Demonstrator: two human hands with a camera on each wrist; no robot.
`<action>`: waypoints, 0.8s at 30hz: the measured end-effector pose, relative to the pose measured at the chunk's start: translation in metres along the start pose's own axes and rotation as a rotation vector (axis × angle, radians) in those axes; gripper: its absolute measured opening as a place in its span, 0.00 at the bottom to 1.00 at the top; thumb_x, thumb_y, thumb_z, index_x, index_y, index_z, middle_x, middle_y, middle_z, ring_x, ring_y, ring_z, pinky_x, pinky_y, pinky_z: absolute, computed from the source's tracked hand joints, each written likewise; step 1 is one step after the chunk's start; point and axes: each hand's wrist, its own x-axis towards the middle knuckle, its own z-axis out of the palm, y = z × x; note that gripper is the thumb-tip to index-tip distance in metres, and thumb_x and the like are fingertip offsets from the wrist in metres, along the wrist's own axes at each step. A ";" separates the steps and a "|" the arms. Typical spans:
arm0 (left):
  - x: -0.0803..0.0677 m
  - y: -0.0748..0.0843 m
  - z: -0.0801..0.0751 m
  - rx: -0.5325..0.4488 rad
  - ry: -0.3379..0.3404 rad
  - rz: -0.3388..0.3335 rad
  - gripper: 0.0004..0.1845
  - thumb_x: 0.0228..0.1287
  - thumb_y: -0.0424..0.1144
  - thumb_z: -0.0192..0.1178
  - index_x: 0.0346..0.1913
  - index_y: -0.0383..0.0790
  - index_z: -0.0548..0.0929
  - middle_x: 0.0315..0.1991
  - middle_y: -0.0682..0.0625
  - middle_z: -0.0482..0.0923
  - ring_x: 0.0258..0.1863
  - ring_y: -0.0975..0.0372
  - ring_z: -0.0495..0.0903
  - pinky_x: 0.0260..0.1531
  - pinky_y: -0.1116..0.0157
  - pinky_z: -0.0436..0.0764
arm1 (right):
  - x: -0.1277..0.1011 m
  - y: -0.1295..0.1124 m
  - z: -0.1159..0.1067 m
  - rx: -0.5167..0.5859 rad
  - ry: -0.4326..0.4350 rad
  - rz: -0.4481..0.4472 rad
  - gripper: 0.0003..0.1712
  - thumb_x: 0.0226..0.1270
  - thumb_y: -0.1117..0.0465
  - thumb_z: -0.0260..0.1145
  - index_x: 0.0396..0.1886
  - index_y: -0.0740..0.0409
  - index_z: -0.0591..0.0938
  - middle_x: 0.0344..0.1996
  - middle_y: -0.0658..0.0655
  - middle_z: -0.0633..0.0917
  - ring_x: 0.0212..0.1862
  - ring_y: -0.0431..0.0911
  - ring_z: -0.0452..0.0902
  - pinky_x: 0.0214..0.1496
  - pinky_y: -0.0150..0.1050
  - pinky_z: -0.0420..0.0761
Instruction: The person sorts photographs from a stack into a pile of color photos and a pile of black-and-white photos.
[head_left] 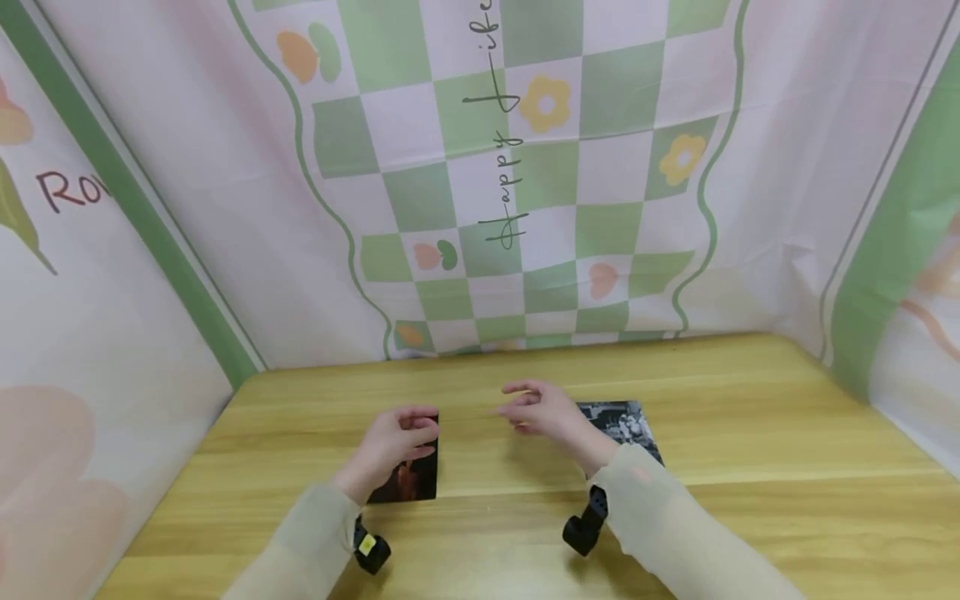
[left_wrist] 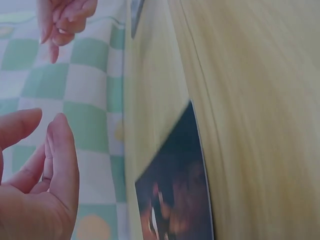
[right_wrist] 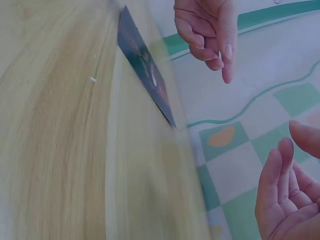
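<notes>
My left hand (head_left: 390, 443) hovers over a dark printed card (head_left: 422, 482), its fingers loosely bent with a gap between thumb and fingertips. The left wrist view shows that card (left_wrist: 182, 185) lying flat, dark with a reddish, blurry picture. To the right, my right hand (head_left: 549, 412) is raised above the table, beside a black-and-white printed card (head_left: 622, 422) that the wrist and sleeve partly cover. Its fingers are relaxed and point left, toward the other hand. Nothing shows between the fingers of either hand in the wrist views.
Both cards lie on a wood-grain table (head_left: 480, 533). Behind it hangs a green-and-white checked cloth (head_left: 480, 192) with printed flowers and lettering, and more printed cloth (head_left: 135, 317) flanks the left side. A small white speck (right_wrist: 93, 79) is on the tabletop.
</notes>
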 end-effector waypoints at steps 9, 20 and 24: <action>-0.002 0.002 0.026 -0.053 -0.043 0.048 0.18 0.64 0.29 0.58 0.56 0.26 0.75 0.38 0.47 0.77 0.38 0.61 0.79 0.45 0.58 0.84 | -0.015 0.004 -0.022 0.007 0.008 -0.020 0.26 0.65 0.63 0.63 0.61 0.67 0.70 0.35 0.56 0.82 0.34 0.40 0.78 0.49 0.46 0.83; 0.003 -0.005 0.053 -0.069 -0.144 0.072 0.20 0.64 0.30 0.58 0.57 0.24 0.73 0.38 0.49 0.74 0.35 0.65 0.77 0.47 0.57 0.84 | -0.032 0.019 -0.051 -0.004 -0.007 -0.021 0.30 0.65 0.60 0.64 0.63 0.68 0.68 0.36 0.53 0.80 0.38 0.43 0.80 0.49 0.43 0.84; 0.006 -0.006 0.065 -0.087 -0.170 0.076 0.20 0.63 0.30 0.59 0.57 0.23 0.73 0.38 0.49 0.74 0.35 0.65 0.77 0.46 0.58 0.84 | -0.035 0.028 -0.065 -0.010 0.001 -0.025 0.32 0.65 0.59 0.65 0.63 0.70 0.67 0.35 0.53 0.82 0.37 0.43 0.81 0.45 0.40 0.85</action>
